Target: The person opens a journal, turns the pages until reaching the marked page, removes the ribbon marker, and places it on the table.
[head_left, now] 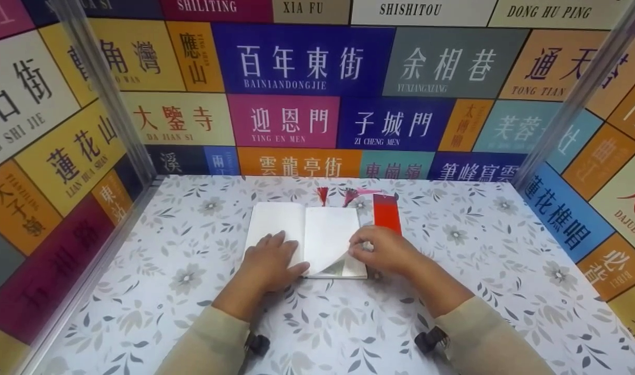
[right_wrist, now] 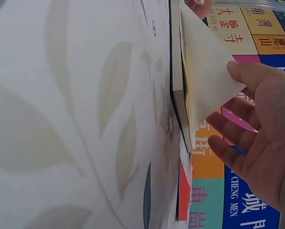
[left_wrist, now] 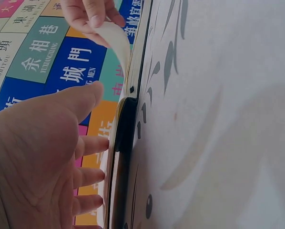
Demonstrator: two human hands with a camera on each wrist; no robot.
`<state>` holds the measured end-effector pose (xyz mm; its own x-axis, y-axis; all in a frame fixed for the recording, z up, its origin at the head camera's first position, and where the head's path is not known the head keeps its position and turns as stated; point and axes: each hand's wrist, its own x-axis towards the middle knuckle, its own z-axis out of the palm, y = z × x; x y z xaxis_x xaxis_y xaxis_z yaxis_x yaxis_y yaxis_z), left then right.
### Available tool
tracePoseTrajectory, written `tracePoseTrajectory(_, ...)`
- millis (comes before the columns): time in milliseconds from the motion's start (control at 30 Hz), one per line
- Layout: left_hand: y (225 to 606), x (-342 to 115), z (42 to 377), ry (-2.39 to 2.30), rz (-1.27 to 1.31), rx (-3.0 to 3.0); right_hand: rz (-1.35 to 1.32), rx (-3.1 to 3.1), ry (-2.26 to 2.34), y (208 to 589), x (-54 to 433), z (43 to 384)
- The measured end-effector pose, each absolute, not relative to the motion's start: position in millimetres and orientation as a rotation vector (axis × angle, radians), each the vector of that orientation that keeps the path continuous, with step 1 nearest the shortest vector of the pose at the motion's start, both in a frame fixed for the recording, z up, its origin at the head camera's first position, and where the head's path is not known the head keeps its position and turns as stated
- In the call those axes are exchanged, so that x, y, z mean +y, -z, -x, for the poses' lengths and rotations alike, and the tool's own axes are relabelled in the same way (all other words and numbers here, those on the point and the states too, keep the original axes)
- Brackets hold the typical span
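Note:
An open book [head_left: 328,229] with blank white pages lies on the patterned table. My left hand [head_left: 270,260] rests on the left page, its thumb reaching near the spine. In the left wrist view the fingertips of that left hand [left_wrist: 47,152] touch the page with the fingers straight. My right hand [head_left: 382,250] pinches the lower right corner of a page [right_wrist: 209,71] between thumb and index finger and holds it lifted off the book. Below the raised page, part of a printed page shows, mostly hidden.
A red bookmark [head_left: 386,213] lies right of the book, partly behind the right hand. A red tassel [head_left: 322,196] and a darker tassel [head_left: 350,194] stick out past the book's top edge. Panels with street names [head_left: 302,60] wall the table at the back and sides.

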<state>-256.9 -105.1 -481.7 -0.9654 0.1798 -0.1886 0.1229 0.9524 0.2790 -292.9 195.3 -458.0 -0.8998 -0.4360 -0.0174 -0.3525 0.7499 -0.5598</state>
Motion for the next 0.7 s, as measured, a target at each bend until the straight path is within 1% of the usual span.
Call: tracePoseTrajectory(700,478.0,-103.1,254.5,-0.371,-0.25,2.901,0.638,2.906,0.901,443.0,178.0,285.7)
